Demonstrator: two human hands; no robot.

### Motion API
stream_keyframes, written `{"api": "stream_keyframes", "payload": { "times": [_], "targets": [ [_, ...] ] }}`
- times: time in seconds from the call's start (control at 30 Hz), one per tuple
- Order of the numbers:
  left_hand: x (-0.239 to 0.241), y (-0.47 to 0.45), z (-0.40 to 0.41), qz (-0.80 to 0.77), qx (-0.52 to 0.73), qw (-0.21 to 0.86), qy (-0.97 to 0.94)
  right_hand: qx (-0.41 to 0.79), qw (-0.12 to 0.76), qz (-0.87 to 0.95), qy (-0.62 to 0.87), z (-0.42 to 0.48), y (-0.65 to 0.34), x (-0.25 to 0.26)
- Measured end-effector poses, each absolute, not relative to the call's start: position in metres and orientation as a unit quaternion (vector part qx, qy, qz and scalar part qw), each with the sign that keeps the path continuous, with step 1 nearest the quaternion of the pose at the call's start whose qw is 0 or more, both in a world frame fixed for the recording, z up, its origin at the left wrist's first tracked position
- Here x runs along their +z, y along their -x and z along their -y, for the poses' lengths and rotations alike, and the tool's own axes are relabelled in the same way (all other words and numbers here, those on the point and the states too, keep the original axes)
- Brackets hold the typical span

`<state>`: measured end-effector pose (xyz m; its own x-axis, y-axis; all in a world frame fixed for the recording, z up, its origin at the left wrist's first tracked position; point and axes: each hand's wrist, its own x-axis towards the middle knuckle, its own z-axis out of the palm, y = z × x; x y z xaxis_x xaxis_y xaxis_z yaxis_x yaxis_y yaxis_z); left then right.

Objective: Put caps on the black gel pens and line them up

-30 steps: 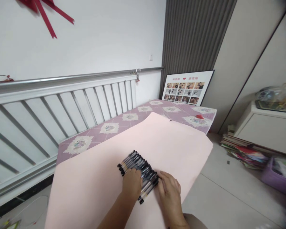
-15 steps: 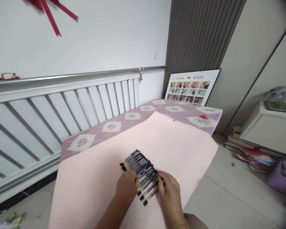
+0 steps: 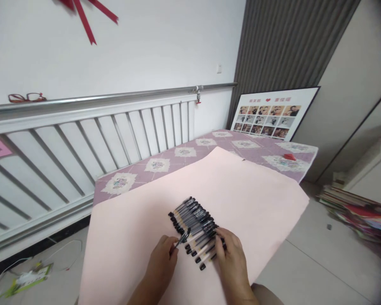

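Note:
A row of several clear-barrelled pens [image 3: 193, 220] with black caps lies side by side, slanted, on a large pale pink sheet [image 3: 250, 190]. My left hand [image 3: 161, 258] pinches a single pen [image 3: 183, 238] between thumb and fingers, its black-clipped end pointing up and right, just off the near-left side of the row. At the row's right end, my right hand [image 3: 233, 254] has thumb and fingers curled around the black cap ends of the outermost pens. Its fingers partly cover those pens, so how many it grips is hidden.
The sheet covers most of a table with a purple patterned cloth [image 3: 190, 163]. Beyond the table are a white radiator [image 3: 120, 140] and a framed photo board [image 3: 273, 114]. A small red object [image 3: 289, 156] sits at the far right corner. Stacked papers [image 3: 355, 207] lie on the floor.
My left hand has drawn back from the row toward the lower left, now with one pen lifted in its fingers. My right hand stays at the row's right end. The view has turned slightly left.

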<state>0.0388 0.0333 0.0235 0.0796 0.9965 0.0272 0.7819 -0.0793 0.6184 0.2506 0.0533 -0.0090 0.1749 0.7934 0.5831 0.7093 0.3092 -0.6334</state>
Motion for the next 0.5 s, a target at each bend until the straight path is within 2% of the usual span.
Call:
{"api": "stream_keyframes", "payload": {
  "times": [0.23, 0.5],
  "targets": [
    [0.024, -0.035, -0.023, -0.619, 0.261, 0.234, -0.703, 0.101, 0.491, 0.685, 0.528, -0.039, -0.214, -0.003],
    [0.042, -0.028, -0.014, -0.608, 0.227, 0.116, -0.752, 0.092, 0.395, 0.802, 0.438, -0.037, -0.194, 0.004]
  ]
}}
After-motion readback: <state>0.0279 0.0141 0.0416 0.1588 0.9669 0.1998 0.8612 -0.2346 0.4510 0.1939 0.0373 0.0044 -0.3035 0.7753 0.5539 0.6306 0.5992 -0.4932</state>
